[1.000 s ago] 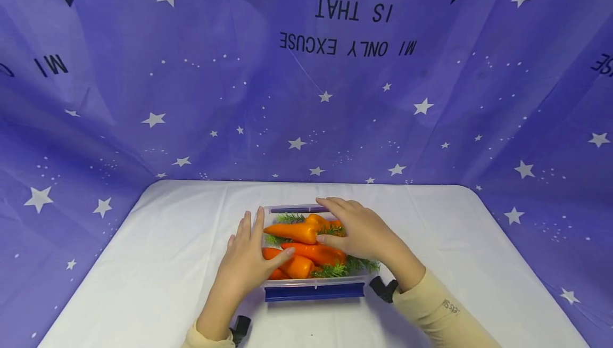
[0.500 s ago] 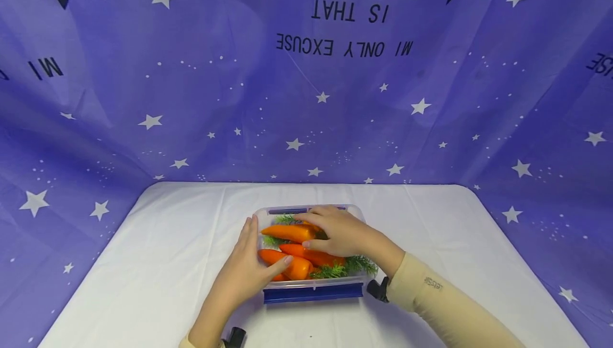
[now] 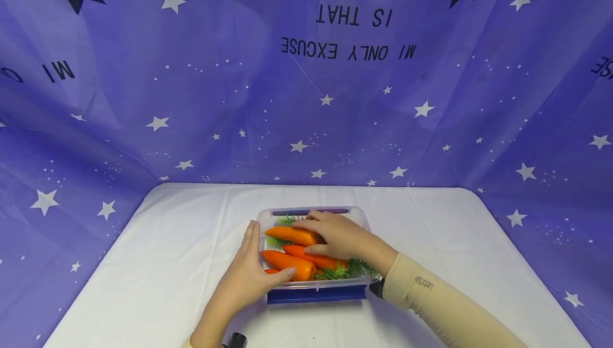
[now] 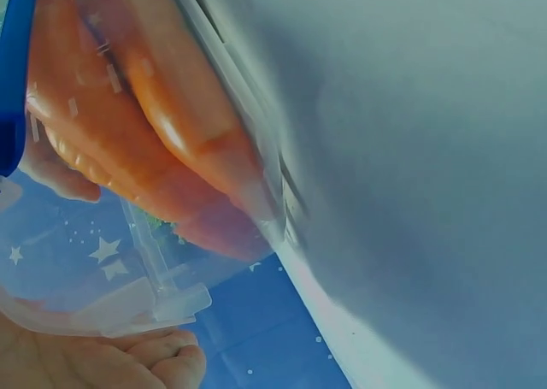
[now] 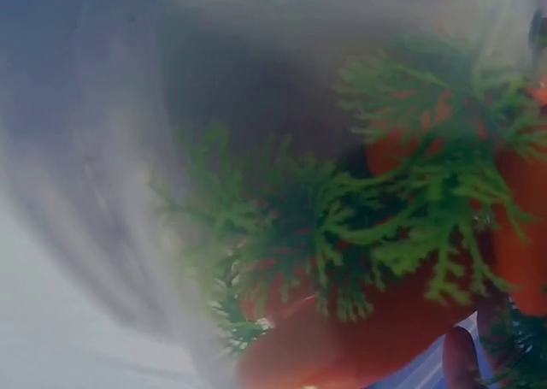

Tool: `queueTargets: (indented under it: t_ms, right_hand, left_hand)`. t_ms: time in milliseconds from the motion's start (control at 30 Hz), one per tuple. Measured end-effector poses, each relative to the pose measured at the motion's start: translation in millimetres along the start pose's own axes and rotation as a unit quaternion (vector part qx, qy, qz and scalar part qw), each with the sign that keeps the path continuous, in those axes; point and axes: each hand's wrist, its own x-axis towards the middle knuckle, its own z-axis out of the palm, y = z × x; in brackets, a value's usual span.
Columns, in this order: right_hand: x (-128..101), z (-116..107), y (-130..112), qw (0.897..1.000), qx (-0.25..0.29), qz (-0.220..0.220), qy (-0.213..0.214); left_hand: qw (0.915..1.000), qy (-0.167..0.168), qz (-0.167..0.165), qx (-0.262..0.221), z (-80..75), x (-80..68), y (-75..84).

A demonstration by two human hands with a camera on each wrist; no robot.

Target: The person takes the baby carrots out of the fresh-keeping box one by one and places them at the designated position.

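A clear plastic box (image 3: 358, 216) with a blue front latch (image 3: 316, 295) sits on the white table and holds several orange carrots with green tops (image 3: 345, 271). My right hand (image 3: 318, 233) reaches into it from the right, fingers curled over the rear carrot (image 3: 286, 234) and thumb under it, against the middle carrot (image 3: 330, 261). My left hand (image 3: 251, 268) lies flat against the box's left wall, its thumb across the front carrot (image 3: 287, 263). The left wrist view shows carrots (image 4: 171, 124) through the box wall (image 4: 128, 312). The right wrist view is filled with blurred greens (image 5: 367, 226).
White cloth covers the table (image 3: 167, 252), which has rounded far corners. A purple backdrop with stars (image 3: 306, 98) hangs close behind it and wraps both sides. Bare cloth lies to the left, to the right and behind the box.
My right hand has moved down and left, bringing the rear carrot lower into the box. The left hand has stayed on the box's left side.
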Motion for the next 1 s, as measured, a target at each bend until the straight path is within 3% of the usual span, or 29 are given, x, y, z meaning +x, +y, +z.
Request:
queueTargets:
  t_ms: [233, 667, 1000]
  right_hand:
    - [1.7, 3.8, 2.5, 1.0, 0.004, -0.013, 0.007]
    - [-3.3, 0.5, 1.9, 1.0, 0.003, 0.008, 0.025]
    - [-7.9, -1.5, 10.2, 0.999, 0.037, 0.011, 0.032]
  left_hand:
    - [0.9999, -0.014, 0.007, 0.001, -0.9, -0.9, 0.3]
    - [0.9996, -0.027, 0.013, -0.003, -2.4, 0.7, -0.6]
    - [0.9994, -0.033, 0.011, 0.003, -3.9, -0.7, -1.3]
